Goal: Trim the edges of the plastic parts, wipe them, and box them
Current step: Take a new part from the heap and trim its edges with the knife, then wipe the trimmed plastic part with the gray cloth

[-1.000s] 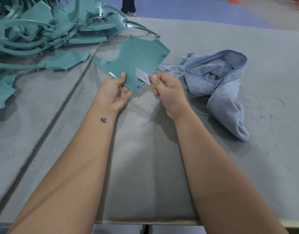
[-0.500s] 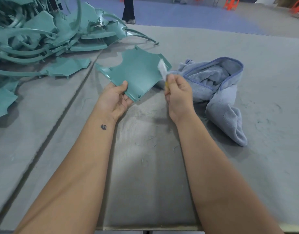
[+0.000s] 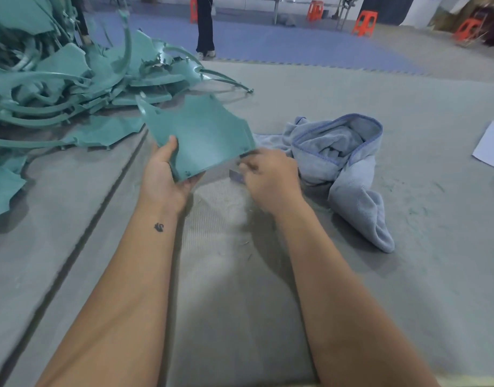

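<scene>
Across the grey felt-covered table (image 3: 352, 275), bare room lay between a heap of teal plastic parts (image 3: 58, 88) at far left and a crumpled blue towel (image 3: 349, 166) at right. The left hand (image 3: 167, 180) gripped a flat teal plastic panel (image 3: 201, 135) lifted above the table, thumb on top. The right hand (image 3: 271, 177), curled and blurred, pinched a small blade (image 3: 236, 175) near the panel's lower edge.

One head-worn view — looking forward and down, close over the grey table (image 3: 352, 275).

No readable text, label, brand or number shows anywhere — the white paper sheet (image 3: 490, 146) at the table's right edge appears blank.
</scene>
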A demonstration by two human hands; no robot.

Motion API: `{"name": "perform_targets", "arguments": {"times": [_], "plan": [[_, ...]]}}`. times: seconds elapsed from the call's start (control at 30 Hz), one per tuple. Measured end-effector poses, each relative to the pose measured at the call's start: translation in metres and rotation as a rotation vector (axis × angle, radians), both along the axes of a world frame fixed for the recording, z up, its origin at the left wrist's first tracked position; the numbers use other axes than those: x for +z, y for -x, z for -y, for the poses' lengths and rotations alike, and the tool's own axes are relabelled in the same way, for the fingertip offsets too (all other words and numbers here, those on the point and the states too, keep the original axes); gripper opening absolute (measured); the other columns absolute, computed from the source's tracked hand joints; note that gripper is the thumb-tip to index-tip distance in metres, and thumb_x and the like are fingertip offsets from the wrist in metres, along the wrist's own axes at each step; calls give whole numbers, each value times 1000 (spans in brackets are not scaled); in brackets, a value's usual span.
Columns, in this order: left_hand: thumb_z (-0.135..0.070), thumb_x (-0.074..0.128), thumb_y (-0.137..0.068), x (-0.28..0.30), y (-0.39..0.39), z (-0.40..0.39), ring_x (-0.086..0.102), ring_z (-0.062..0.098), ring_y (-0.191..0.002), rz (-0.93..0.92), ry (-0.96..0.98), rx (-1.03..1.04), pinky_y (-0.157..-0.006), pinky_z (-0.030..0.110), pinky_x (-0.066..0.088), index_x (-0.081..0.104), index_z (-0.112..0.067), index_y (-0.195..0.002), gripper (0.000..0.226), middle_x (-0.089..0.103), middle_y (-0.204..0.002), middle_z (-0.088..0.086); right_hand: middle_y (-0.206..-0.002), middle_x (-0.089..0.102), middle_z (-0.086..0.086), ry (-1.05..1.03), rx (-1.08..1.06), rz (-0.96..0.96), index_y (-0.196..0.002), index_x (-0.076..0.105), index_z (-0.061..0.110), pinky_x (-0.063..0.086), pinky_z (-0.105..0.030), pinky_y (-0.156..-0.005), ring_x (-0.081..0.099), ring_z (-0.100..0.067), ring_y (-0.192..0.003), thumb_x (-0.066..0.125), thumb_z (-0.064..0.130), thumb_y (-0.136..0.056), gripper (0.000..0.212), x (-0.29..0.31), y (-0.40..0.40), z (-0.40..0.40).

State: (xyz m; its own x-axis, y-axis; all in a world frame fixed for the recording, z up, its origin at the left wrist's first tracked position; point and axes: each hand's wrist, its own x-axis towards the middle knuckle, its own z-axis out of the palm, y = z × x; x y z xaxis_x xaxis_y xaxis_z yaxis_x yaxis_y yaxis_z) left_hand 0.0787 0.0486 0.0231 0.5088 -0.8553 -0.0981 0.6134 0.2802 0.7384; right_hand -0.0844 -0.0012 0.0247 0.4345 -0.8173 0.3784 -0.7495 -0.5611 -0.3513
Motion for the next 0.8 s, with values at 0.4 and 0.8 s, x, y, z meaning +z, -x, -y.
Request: {"name": "perform_targets", "arguments": {"times": [0.4,0.8], "plan": [[-20,48,-100,-4,5,9,72,18,-94,18,-97,-109,-66,37,59,57,-20,-130,31,73,-110,-2,-159,14,-5,-177,-270,-328,-136,43,43,9,-48,-114,9,-30,-145,49,3,-81,68,63,80,66],[-19,47,-100,-3,12,8,73,12,-85,248,-125,-115,-62,36,58,63,-30,-108,21,75,-97,-10,-79,56,-9,-184,-328,-262,-73,50,15,36,-35,-71,53,-30,-79,42,23,-87,18,72,99,68]]}}
